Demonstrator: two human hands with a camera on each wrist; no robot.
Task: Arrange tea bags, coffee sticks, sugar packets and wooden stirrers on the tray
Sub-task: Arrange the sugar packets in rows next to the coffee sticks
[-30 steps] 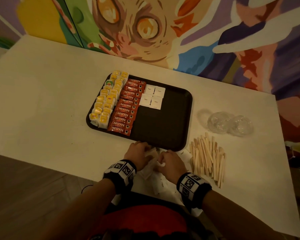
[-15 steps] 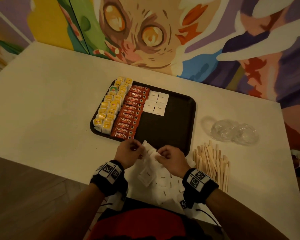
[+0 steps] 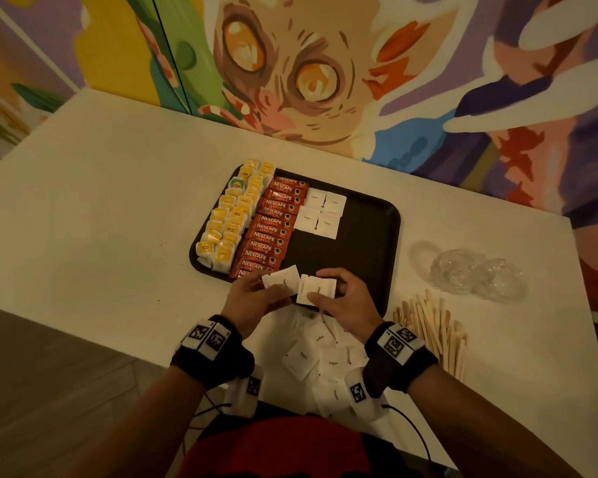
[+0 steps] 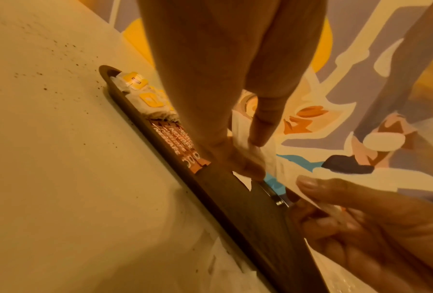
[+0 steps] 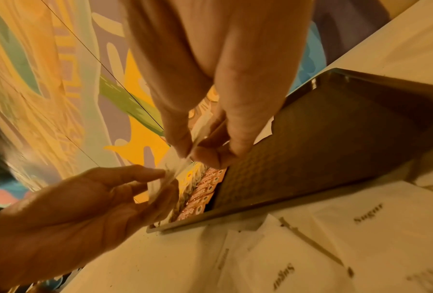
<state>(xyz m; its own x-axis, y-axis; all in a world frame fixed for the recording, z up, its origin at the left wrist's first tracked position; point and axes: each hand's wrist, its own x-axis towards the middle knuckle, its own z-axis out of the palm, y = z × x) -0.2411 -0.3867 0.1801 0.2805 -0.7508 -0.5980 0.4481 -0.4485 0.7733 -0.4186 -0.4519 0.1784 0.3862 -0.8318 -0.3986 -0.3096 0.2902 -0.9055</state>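
A black tray (image 3: pixel 366 236) holds yellow tea bags (image 3: pixel 232 215) in its left columns, red coffee sticks (image 3: pixel 273 225) beside them, and a few white sugar packets (image 3: pixel 320 215) at the back middle. Just over the tray's near edge, my left hand (image 3: pixel 256 298) pinches one sugar packet (image 3: pixel 283 281) and my right hand (image 3: pixel 342 300) pinches another (image 3: pixel 316 289). The left wrist view shows thumb and finger closed on the white packet (image 4: pixel 250 150). In the right wrist view, the right-hand packet (image 5: pixel 197 142) is held likewise. Loose sugar packets (image 3: pixel 318 357) lie below my hands. Wooden stirrers (image 3: pixel 432 326) lie at the right.
Clear plastic containers (image 3: pixel 477 274) sit on the white table (image 3: pixel 101 219) right of the tray, behind the stirrers. A painted wall (image 3: pixel 325 81) runs along the table's far side. The tray's right half is bare. The table's near edge is close to my body.
Both hands have risen from the loose packet pile on the table, each with a sugar packet, and moved forward to the tray's near edge.
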